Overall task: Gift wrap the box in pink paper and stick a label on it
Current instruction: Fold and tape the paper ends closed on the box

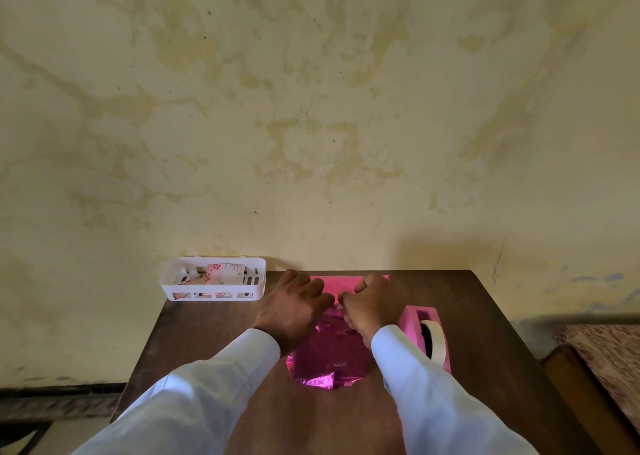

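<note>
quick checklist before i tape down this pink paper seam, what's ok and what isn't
1. Left hand pressing the pink paper flat: ok.
2. Right hand pinching at the seam: ok; whether it holds tape, cannot tell.
3. Tape dispenser beside the right hand, roll loaded: ok.
4. Box fully covered: cannot tell, hands hide it.
5. Near paper end folded shut: not ok, crumpled and loose.
6. Labels in the white basket: cannot tell.

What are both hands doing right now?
Left hand: open, fingers spread flat, pressing down on the pink paper.
Right hand: fingers curled, pinching something small at the paper's fold; what, cannot be told.
</note>
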A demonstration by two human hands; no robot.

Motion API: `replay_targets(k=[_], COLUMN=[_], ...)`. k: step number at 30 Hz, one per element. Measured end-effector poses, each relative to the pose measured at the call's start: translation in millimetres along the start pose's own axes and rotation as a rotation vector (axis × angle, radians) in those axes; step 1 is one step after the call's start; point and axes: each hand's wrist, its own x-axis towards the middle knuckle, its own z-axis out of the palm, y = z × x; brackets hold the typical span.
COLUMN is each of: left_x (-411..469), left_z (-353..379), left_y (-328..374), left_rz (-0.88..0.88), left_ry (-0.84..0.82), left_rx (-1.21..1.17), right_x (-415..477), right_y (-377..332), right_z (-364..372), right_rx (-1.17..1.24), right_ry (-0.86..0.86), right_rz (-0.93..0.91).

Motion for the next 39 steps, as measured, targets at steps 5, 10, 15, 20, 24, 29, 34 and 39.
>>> replay_targets(k=[5, 10, 15, 20, 24, 29, 34, 39], left_x=[0.2, 0.9, -1.1, -1.4, -2.0, -1.8, -2.2, -2.4], left_z=[-3.0, -4.5, -4.3, -5.6, -4.0, -2.9, -1.9, -1.0], left_y=[1.9, 2.8, 3.5, 4.4, 3.4, 2.8, 2.7, 2.4], left_rz=[-0.003, -0.004, -0.003, -0.002, 0.000, 0.006, 0.005, 0.003], left_ry=[0.001, 0.007, 0.009, 0.012, 0.019, 0.033, 0.021, 0.011], left_rx=[-0.006, -0.006, -0.013, -0.010, -0.002, -0.007, -0.006, -0.003], right_x=[-5.1, -8.6, -10.7, -10.5, -14.4, -14.7, -19.0, -28.3], right_y=[-0.7, 4.7, 15.9, 23.2, 28.8, 36.0, 37.9, 43.1], right_z=[-1.9, -3.2, -0.7, 0.4, -1.2, -1.7, -2.5, -4.0], right_rx=[-0.034, 0.028, 0.063, 0.073, 0.014, -0.030, -0.041, -0.072], right_ry=[0.000, 0.005, 0.021, 0.023, 0.042, 0.087, 0.147, 0.142], right_rz=[-0.080, -0.107, -0.154, -0.223, -0.279, -0.308, -0.332, -0.318])
